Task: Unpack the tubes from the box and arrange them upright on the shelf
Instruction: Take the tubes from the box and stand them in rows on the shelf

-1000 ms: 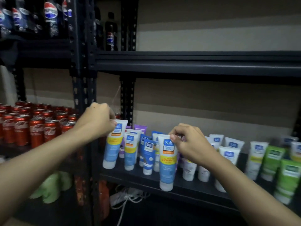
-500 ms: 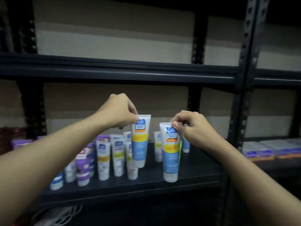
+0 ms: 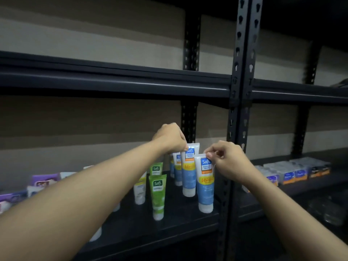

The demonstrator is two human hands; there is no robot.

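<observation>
Two blue-and-white Safi tubes are held by their flat crimped tops, cap ends down, at the right end of the dark shelf. The left hand pinches the far tube, which stands upright on its cap. The right hand pinches the near tube, also upright, its cap on the shelf beside the perforated black post. Left of them stand two green Safi tubes, one behind the other, and a white tube. Purple packs lie blurred at far left. Wrapped boxes sit on the shelf to the right.
</observation>
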